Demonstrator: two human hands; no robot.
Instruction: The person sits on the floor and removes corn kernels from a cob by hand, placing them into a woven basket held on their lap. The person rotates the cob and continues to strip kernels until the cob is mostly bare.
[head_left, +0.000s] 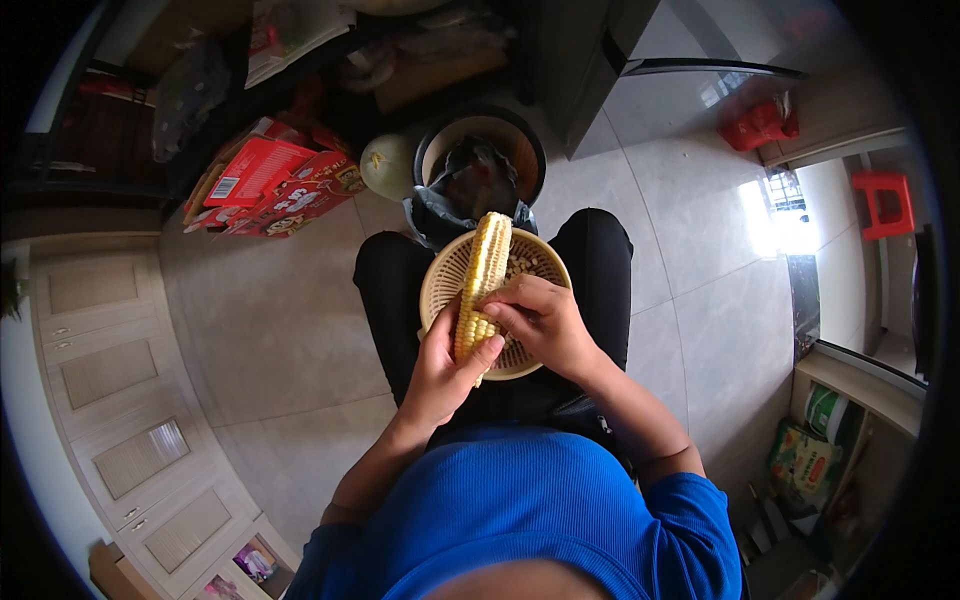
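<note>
a: from the head view, how far along?

b: partway, judging by the kernels. some already loose (525, 262) in the round basket (444, 280), plenty left on the corn cob (487, 260). full rows toward the near end, paler and seemingly stripped lines along the far part; underside out of sight, so no count possible.

a: and the cob's place?

b: over the basket, slanted, far tip overlapping the far rim, between the black-trousered knees (595, 265).

a: state of each grip?

b: left hand (440, 370): wrapped around the near end, holding firmly by the look of it. right hand (537, 322): thumb and fingers bunched against the kernels; impossible to say whether pinching any loose.

a: materials, textures?

b: kernels plump, glossy, yellow to cream, packed like beads. basket of tan plastic, sides slatted. beyond, a round bin (437, 150) with a crumpled black liner (430, 215), thin and shiny; beside it, a smooth pale green melon (387, 167). below, ribbed blue shirt (520, 480); all around, grey floor tiles (290, 330).
</note>
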